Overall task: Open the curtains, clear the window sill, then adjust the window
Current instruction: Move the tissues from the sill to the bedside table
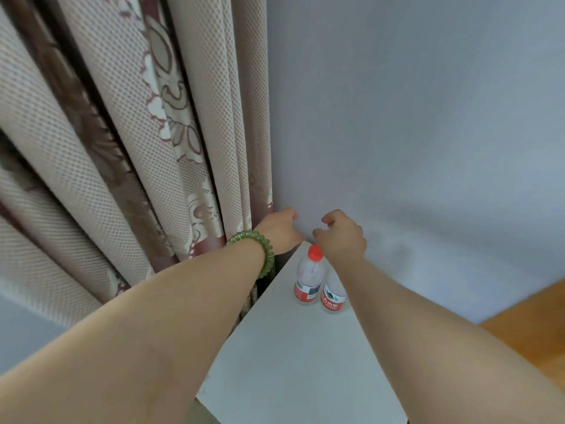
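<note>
Against the wall at about 12 o'clock, both hands hover over the far corner of the white surface [293,347]. The left hand [279,229], its grip released, reaches toward the edge of the curtain [189,133], which hangs closed at 10 o'clock. The right hand [342,234] curls loosely, grasping nothing, just above the red-capped bottle [308,278]; a second bottle [333,293] stands beside it, partly hidden by the forearm. My worry: the right wrist dropping could knock either bottle over, and a swung curtain hem could sweep them off. Wooden floor [526,332] shows at 4 o'clock beneath a plain grey wall [412,117].
</note>
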The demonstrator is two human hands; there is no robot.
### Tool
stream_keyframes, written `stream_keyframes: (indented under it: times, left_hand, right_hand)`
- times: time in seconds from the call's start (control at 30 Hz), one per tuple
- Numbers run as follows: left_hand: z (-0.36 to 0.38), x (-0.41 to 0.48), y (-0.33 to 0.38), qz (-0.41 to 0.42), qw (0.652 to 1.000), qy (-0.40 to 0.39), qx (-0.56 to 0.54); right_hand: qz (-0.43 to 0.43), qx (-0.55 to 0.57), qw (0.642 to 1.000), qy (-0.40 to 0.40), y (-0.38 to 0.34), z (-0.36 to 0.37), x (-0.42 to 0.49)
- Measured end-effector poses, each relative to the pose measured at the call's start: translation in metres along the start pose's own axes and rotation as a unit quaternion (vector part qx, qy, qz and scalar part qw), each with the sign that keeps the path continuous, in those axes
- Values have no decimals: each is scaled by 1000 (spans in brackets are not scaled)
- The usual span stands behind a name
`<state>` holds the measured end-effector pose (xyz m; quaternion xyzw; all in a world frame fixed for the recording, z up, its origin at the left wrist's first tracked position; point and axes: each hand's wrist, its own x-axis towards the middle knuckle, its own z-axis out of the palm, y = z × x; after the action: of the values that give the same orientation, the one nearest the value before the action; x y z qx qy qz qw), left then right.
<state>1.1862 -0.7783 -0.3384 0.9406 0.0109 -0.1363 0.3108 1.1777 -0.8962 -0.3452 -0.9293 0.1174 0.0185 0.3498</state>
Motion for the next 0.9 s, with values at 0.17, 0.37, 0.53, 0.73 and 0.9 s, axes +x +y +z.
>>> stream_keyframes:
  times: [0.17, 0.37, 0.53, 0.73, 0.9]
  left_hand:
    - [-63, -55, -25, -5, 997, 82, -8]
    - [-137, -150, -74, -26, 989, 133, 52]
    - [-189, -259, -130, -59, 979, 179, 77]
    - [-241, -395, -207, -124, 954, 263, 73]
    - [-280, -522, -278, -209, 907, 357, 71]
  right_hand:
    - [-68, 48, 994, -72, -70, -1, -44]
    - [-166, 47, 979, -112, -151, 18, -134]
    - [-239, 68, 958, -141, -220, 49, -236]
    - [-325, 92, 919, -201, -296, 94, -363]
    - [-401, 104, 869, -270, -357, 136, -480]
